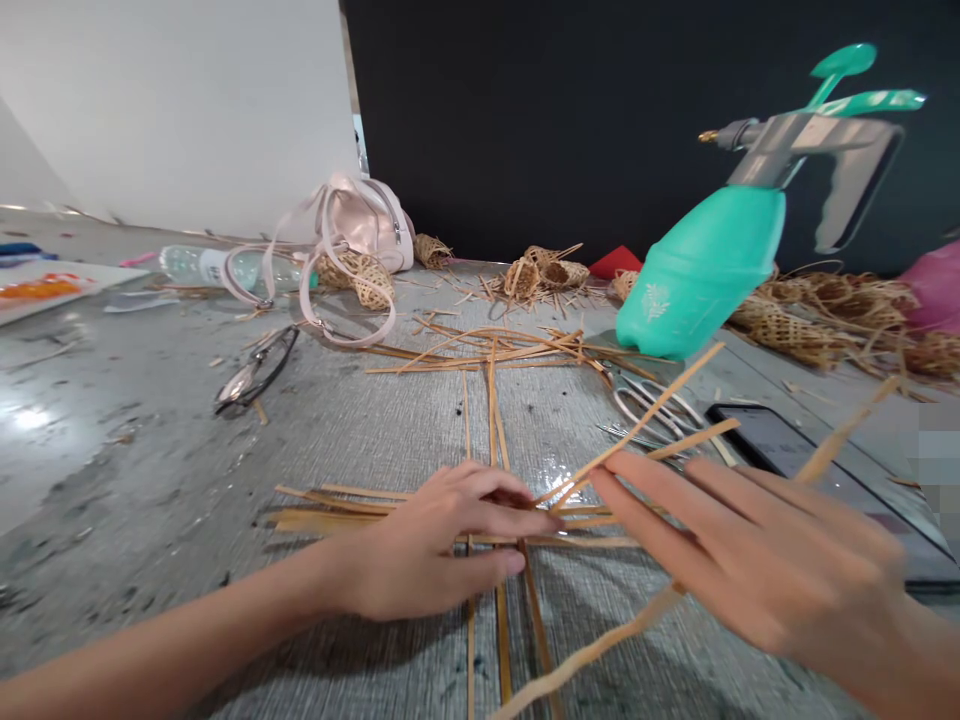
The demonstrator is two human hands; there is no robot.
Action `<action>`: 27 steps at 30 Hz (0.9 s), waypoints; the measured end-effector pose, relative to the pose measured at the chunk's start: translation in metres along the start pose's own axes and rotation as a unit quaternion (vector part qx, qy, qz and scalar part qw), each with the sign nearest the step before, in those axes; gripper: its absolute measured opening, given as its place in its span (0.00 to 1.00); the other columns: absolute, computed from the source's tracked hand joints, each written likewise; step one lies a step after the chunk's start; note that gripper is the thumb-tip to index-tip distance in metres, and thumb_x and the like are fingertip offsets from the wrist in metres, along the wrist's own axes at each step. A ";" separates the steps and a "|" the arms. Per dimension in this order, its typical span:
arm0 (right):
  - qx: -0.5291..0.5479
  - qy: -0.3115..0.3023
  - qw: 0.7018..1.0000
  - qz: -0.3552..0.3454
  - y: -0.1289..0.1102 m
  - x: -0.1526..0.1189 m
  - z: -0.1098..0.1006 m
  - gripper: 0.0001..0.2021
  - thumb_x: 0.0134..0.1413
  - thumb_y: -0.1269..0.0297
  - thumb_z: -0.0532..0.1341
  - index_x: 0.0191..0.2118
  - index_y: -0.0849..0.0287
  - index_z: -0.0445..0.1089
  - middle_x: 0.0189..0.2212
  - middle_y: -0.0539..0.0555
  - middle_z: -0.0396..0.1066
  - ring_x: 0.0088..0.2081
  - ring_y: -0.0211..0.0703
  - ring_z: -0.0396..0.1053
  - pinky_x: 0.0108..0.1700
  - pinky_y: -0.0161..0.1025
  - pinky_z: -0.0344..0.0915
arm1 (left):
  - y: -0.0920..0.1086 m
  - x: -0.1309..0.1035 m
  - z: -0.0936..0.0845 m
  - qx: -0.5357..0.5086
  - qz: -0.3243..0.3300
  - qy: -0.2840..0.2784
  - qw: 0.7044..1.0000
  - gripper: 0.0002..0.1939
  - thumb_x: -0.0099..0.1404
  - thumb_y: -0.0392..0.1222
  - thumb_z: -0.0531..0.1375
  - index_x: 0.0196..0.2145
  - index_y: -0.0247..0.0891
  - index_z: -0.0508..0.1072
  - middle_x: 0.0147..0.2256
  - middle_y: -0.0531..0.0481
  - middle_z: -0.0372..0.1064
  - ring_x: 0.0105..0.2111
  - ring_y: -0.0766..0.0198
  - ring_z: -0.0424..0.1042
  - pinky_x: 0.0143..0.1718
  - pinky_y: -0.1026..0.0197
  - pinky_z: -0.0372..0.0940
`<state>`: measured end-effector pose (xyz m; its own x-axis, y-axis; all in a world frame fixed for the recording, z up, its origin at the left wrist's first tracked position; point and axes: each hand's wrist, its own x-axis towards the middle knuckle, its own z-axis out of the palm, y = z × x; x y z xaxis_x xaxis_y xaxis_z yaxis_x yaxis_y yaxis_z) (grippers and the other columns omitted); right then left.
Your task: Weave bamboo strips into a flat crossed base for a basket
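Note:
My left hand [450,540] rests over a crossing of thin bamboo strips [330,515] on the grey table, its fingertips pressing them down and its thumb lying just below the crossing. Upright strips [502,640] run under that hand toward me. My right hand [765,540] has its fingers stretched forward, with raised strips [664,400] held at the fingertips; its thumb is hidden. A longer, pale strip [592,650] passes beneath the right hand and slants down to the front edge of the view.
Behind my hands lie loose strips [480,355], scissors [667,410] and a phone [795,450]. A green spray bottle [697,265] stands tilted in view at right. Woven bamboo pieces [540,272], a pink bag [367,220], a plastic bottle [247,268] and glasses [255,370] lie farther back.

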<state>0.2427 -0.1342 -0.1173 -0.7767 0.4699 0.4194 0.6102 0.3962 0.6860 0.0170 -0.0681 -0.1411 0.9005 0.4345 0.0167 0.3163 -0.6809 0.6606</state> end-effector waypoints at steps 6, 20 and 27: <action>0.013 0.085 0.996 0.039 0.000 0.012 0.001 0.10 0.53 0.77 0.55 0.34 0.62 0.73 0.31 0.50 0.75 0.24 0.38 0.67 0.24 0.37 0.54 | 0.003 0.002 0.002 0.059 -0.008 -0.023 0.998 0.22 0.65 0.35 0.54 0.56 0.49 0.61 0.51 0.48 0.58 0.50 0.58 0.56 0.52 0.53 0.53; 0.134 -0.041 0.990 0.025 -0.021 -0.017 0.011 0.19 0.56 0.81 0.44 0.29 0.61 0.70 0.23 0.50 0.69 0.24 0.39 0.65 0.27 0.39 0.53 | 0.004 0.002 -0.001 0.055 -0.018 -0.032 0.998 0.27 0.65 0.39 0.53 0.60 0.52 0.52 0.51 0.49 0.58 0.50 0.56 0.57 0.53 0.51 0.52; 0.090 0.017 0.995 0.036 -0.021 -0.013 -0.008 0.12 0.56 0.79 0.49 0.41 0.66 0.67 0.27 0.52 0.72 0.30 0.43 0.65 0.34 0.42 0.55 | 0.006 0.002 0.000 0.053 -0.015 -0.026 0.998 0.24 0.64 0.37 0.54 0.57 0.45 0.59 0.51 0.47 0.59 0.49 0.57 0.57 0.52 0.54 0.52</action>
<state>0.2387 -0.1548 -0.1330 -0.7329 0.4769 0.4852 0.6801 0.4988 0.5373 0.0212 -0.0715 -0.1371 0.9038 0.4258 -0.0426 0.3701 -0.7278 0.5774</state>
